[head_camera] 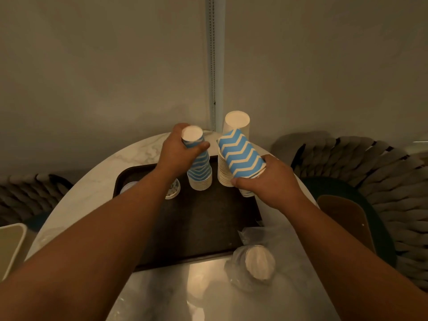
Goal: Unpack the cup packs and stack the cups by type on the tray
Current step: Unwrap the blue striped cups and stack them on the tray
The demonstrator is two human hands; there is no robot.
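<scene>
**Both hands on chevron cups above the tray**

The left hand (pixel 179 150) is wrapped round the upper part of a stack of blue chevron cups (pixel 199 167), thumb on the near side and fingers curled behind, just under the white base of the topmost upturned cup. That stack stands upright on the far part of the dark tray (pixel 203 218), its rims resting on the tray floor.

The right hand (pixel 269 181) grasps a second lot of blue-and-cream chevron cups (pixel 240 154) near the rim end — thumb below, fingers over the top. This one is tilted, base pointing up and away to the left, and is lifted clear of the tray. It lies across the front of a plain white cup stack (pixel 235 126), which stands upright on the tray's far right corner; whether the two touch cannot be told.

Under the left forearm, on the tray's left side, a patterned cup (pixel 174 188) is partly hidden.

The tray sits on a round marble table (pixel 97 179). At the near right, on the table, a crumpled clear plastic wrapper (pixel 252 265) still holds pale cups. Woven chairs (pixel 370 163) stand to either side.
</scene>
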